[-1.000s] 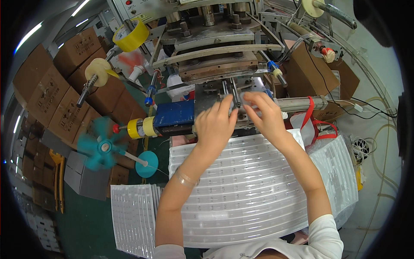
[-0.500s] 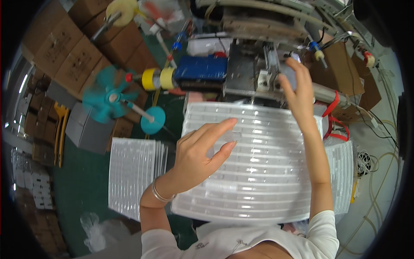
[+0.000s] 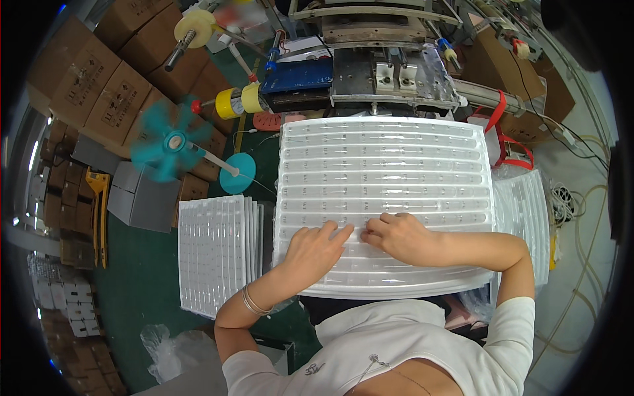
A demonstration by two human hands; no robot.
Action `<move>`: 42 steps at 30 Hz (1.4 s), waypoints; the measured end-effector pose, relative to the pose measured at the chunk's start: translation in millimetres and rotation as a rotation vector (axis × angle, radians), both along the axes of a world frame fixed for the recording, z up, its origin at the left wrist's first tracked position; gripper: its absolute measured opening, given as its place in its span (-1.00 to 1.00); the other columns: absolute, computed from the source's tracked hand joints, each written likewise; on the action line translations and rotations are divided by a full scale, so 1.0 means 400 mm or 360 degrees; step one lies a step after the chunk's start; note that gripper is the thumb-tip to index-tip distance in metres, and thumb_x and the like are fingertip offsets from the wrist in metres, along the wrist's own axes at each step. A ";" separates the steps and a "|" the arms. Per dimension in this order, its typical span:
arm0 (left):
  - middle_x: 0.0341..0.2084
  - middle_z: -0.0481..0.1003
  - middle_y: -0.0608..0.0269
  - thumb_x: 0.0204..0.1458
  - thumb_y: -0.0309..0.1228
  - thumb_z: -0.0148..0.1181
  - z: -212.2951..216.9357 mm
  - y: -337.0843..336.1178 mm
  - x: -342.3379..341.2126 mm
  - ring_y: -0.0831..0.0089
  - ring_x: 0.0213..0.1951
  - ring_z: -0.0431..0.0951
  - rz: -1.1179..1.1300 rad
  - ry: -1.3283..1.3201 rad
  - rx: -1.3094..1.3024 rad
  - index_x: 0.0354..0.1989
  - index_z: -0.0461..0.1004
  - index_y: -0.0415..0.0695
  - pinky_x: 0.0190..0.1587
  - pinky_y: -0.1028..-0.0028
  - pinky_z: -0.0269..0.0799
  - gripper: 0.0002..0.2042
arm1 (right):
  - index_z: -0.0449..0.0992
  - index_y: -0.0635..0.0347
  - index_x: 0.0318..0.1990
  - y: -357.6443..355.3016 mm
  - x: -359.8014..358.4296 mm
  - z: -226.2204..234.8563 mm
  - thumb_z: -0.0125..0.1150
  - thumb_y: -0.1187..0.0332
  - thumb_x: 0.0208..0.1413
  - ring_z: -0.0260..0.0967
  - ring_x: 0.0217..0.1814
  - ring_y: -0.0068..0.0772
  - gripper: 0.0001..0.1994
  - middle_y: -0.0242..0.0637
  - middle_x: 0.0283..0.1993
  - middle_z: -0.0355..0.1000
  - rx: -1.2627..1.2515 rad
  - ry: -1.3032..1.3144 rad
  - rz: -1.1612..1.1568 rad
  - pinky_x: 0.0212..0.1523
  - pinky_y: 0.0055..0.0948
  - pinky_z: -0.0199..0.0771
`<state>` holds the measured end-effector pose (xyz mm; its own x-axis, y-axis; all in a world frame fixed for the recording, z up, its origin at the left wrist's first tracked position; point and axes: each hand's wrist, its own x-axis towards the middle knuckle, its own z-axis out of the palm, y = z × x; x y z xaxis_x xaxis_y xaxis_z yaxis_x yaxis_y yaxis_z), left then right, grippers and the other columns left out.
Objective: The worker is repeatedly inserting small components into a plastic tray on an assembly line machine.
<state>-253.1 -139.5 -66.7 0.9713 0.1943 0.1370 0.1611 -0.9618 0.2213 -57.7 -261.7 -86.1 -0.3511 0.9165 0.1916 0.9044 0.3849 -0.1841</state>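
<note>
A wide white ribbed tray [image 3: 386,168] lies in front of me, its rows lined with small clear plastic-looking pieces bearing dark marks. My left hand [image 3: 316,251] rests on the tray's lower middle rows, fingers bent and thumb near the index finger. Close beside it, my right hand [image 3: 399,239] reaches in from the right with its fingers curled down to the same row. Whatever lies between the fingertips of either hand is too small and clear to make out. Beyond the tray stands a metal machine bed [image 3: 360,76] with two small silver blocks [image 3: 396,79].
A blue box-shaped unit [image 3: 300,76] and yellow rollers [image 3: 231,103] sit left of the machine bed. A teal fan [image 3: 173,142] stands further left, before stacked cartons [image 3: 86,72]. More white trays [image 3: 211,254] stand at left; wrapped trays [image 3: 525,224] are at right. Red straps [image 3: 498,112] hang nearby.
My right hand has come down from the machine to the tray. The left hand has lowered beside it. The view has shifted, so the machine sits higher in the picture.
</note>
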 end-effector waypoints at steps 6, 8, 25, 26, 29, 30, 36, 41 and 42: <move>-0.27 0.36 0.08 -0.18 -0.53 0.18 -0.007 -0.005 0.031 0.12 -0.23 0.41 0.0076 -0.0176 -0.0481 -0.17 0.31 -0.22 -0.15 0.27 0.29 -0.67 | 0.42 0.15 -0.25 -0.004 0.034 0.096 0.26 0.49 -0.19 0.43 -0.22 -0.30 -0.73 -0.27 -0.23 0.35 -0.0044 0.0405 -0.0092 -0.40 -0.37 0.49; -0.25 0.37 0.06 -0.15 -0.54 0.19 -0.024 -0.011 0.054 0.07 -0.15 0.38 0.0089 -0.0056 -0.0625 -0.18 0.30 -0.23 -0.07 0.25 0.27 -0.68 | 0.37 0.20 -0.28 0.002 0.065 0.158 0.22 0.51 -0.17 0.41 -0.25 -0.29 -0.76 -0.25 -0.24 0.35 0.0050 0.0702 -0.0419 -0.37 -0.36 0.48; -0.16 0.46 0.21 0.00 -0.23 0.21 0.117 0.169 0.296 0.29 -0.06 0.36 0.0164 -0.0495 -0.0160 -0.04 0.49 -0.05 0.06 0.20 0.06 -0.65 | 0.47 0.19 -0.02 0.018 0.300 0.211 0.15 0.51 0.08 0.35 0.04 -0.50 -0.73 -0.28 0.11 0.33 0.0581 0.1347 -0.0867 -0.12 -0.59 0.48; -0.14 0.45 0.17 -0.01 -0.21 0.21 0.130 0.205 0.358 0.27 -0.05 0.34 0.0247 -0.0726 -0.0059 -0.02 0.49 -0.04 0.06 0.19 0.06 -0.63 | 0.48 0.19 -0.03 0.046 0.313 0.202 0.17 0.49 0.08 0.38 0.00 -0.47 -0.73 -0.29 0.07 0.35 0.0665 0.1324 -0.0891 -0.14 -0.56 0.51; -0.12 0.43 0.13 -0.01 -0.15 0.21 0.092 0.321 0.559 0.23 -0.04 0.31 0.0306 -0.1081 0.0430 0.00 0.48 -0.02 0.06 0.19 0.06 -0.60 | 0.48 0.21 -0.05 0.138 0.368 0.158 0.20 0.47 0.07 0.43 -0.17 -0.43 -0.74 -0.26 -0.04 0.44 0.0820 0.1267 -0.1079 -0.23 -0.50 0.55; -0.14 0.44 0.13 -0.01 -0.13 0.20 0.080 0.354 0.607 0.22 -0.06 0.32 0.0312 -0.1023 0.0543 0.00 0.48 -0.01 0.05 0.19 0.07 -0.59 | 0.48 0.21 -0.07 0.172 0.382 0.147 0.21 0.46 0.07 0.45 -0.21 -0.40 -0.75 -0.24 -0.08 0.46 0.0877 0.1137 -0.1071 -0.26 -0.49 0.55; -0.27 0.48 0.21 -0.03 -0.21 0.22 0.108 0.336 0.612 0.30 -0.14 0.40 0.0142 -0.1020 0.0519 -0.07 0.50 0.01 0.03 0.23 0.08 -0.67 | 0.50 0.16 -0.15 0.314 0.414 0.169 0.23 0.39 0.04 0.48 -0.27 -0.20 -0.80 -0.23 -0.22 0.48 0.1230 0.0584 -0.1007 -0.34 -0.37 0.52; -0.43 0.48 0.32 -0.10 -0.39 0.28 0.095 0.277 0.432 0.38 -0.27 0.43 0.0133 -0.1013 0.0251 -0.16 0.52 -0.04 -0.01 0.24 0.09 -0.73 | 0.51 0.11 -0.20 0.424 0.449 0.140 0.20 0.38 0.02 0.48 -0.27 -0.20 -0.83 -0.29 -0.28 0.47 0.1151 0.0018 -0.1197 -0.37 -0.32 0.50; -0.48 0.46 0.34 -0.11 -0.41 0.28 0.095 0.265 0.394 0.38 -0.30 0.43 0.0119 -0.0984 0.0246 -0.16 0.52 -0.05 -0.01 0.25 0.08 -0.72 | 0.51 0.13 -0.17 0.428 0.450 0.138 0.22 0.35 0.00 0.48 -0.22 -0.18 -0.79 -0.28 -0.25 0.48 0.1119 0.0154 -0.1182 -0.23 -0.26 0.50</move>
<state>-95.5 -33.5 -28.8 0.6887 0.1916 0.6992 0.1161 -0.9811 0.1545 122.5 -90.3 -30.8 0.3045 0.5657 0.7664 0.9516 -0.2169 -0.2179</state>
